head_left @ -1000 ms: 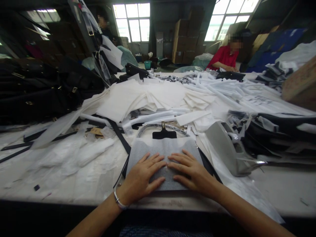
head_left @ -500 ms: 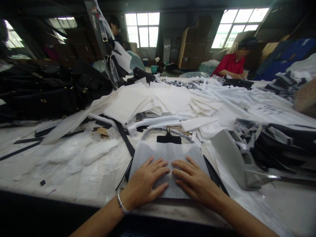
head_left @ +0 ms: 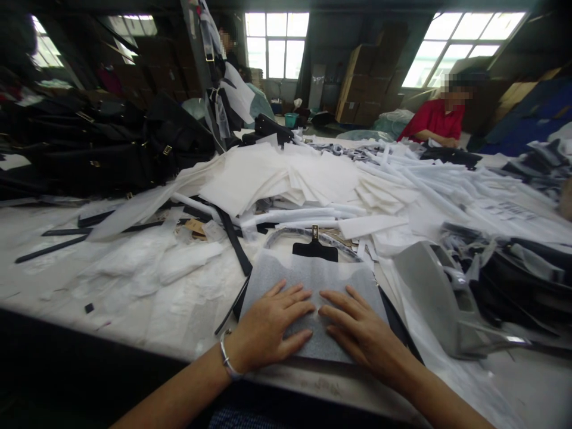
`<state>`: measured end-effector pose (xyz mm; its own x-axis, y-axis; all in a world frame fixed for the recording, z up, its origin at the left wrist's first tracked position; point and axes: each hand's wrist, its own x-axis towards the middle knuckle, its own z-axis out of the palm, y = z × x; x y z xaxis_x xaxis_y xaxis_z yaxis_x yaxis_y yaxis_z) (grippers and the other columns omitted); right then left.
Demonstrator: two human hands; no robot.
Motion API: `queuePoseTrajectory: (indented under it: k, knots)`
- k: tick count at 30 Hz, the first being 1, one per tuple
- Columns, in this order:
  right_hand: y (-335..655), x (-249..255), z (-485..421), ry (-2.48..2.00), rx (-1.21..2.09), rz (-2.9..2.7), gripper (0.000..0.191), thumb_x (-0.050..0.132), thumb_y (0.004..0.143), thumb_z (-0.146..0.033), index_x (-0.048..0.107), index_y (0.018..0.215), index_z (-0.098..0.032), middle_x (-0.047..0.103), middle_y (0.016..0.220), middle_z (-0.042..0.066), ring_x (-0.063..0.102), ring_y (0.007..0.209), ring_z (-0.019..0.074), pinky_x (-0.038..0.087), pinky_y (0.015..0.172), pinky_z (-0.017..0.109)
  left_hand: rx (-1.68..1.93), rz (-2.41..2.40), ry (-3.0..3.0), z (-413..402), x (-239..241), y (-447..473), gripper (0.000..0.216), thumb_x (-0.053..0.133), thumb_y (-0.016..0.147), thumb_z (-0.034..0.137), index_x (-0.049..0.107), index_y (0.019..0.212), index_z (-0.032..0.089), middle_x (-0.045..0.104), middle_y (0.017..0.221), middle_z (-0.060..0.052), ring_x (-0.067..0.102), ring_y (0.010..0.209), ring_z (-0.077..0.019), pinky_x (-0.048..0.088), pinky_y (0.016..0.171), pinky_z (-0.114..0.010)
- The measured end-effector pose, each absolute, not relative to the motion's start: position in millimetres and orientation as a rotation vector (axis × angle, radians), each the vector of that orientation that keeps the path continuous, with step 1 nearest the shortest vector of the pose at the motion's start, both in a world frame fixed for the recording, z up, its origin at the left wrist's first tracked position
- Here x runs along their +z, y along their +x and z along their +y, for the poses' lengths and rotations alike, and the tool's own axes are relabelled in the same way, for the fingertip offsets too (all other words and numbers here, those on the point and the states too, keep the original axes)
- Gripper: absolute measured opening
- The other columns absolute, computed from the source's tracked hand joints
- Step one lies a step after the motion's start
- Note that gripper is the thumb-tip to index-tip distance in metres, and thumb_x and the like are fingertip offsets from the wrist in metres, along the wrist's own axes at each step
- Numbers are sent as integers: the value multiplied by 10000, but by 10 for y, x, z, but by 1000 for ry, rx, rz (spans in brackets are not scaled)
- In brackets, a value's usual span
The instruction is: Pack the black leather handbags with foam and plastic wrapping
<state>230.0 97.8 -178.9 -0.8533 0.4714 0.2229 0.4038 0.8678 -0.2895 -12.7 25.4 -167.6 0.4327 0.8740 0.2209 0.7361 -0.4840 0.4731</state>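
A black handbag (head_left: 315, 252) lies flat near the table's front edge, mostly covered by a thin white foam sheet (head_left: 290, 271). Its flap with a gold-coloured clasp (head_left: 315, 232) shows beyond the sheet. The wrapped handle (head_left: 277, 236) arches away from me. Flat on the sheet's left half rests my left hand (head_left: 274, 325), fingers spread, a silver bracelet on the wrist. My right hand (head_left: 360, 328) lies on the right half with fingers spread, its fingertips close to those of the left. Neither hand grasps anything. Black straps stick out at both sides of the bag.
Loose white sheets (head_left: 250, 173) are heaped behind the bag. A grey tape dispenser (head_left: 433, 298) stands to the right, beside black bags (head_left: 513, 280). More black bags (head_left: 116, 155) are piled at the far left. A person in a red top (head_left: 435, 122) works across the table (head_left: 134, 322).
The whole scene has shifted slightly to the right in view as the camera turned left. Both hands stay spread on the sheet, with little visible movement over it.
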Motion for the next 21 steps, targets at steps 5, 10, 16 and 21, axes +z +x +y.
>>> queuePoseTrajectory:
  k: [5, 10, 16, 21]
  knots:
    - [2298, -1766, 978, -635, 336, -2774, 286, 498, 963, -229, 602, 1230, -229, 580, 1371, 141, 535, 1278, 268, 332, 1112, 601, 648, 1382, 2375, 246, -1675, -141, 381, 586, 907, 343, 572, 1272, 235, 554, 1416, -59, 447, 1363, -227, 303, 1169, -472]
    - [2322, -1790, 986, -596, 341, -2795, 279, 492, 965, -221, 602, 1220, -252, 572, 1386, 114, 513, 1302, 257, 317, 1124, 598, 620, 1382, 2362, 247, -1684, -140, 387, 574, 916, 351, 563, 1285, 233, 533, 1437, -54, 424, 1378, -215, 271, 1184, -464]
    - [2329, -1834, 991, -710, 340, -2751, 293, 516, 961, -254, 588, 1244, -238, 526, 1427, 130, 485, 1326, 270, 350, 1121, 571, 645, 1380, 2355, 254, -1690, -141, 385, 567, 917, 359, 571, 1280, 230, 543, 1427, -67, 440, 1368, -229, 282, 1175, -475]
    - [2322, -1817, 985, -679, 334, -2751, 263, 528, 950, -228, 569, 1210, -213, 559, 1387, 142, 515, 1297, 252, 331, 1137, 566, 629, 1378, 2358, 247, -1672, -143, 433, 563, 919, 355, 519, 1332, 234, 523, 1446, -53, 422, 1380, -220, 275, 1179, -471]
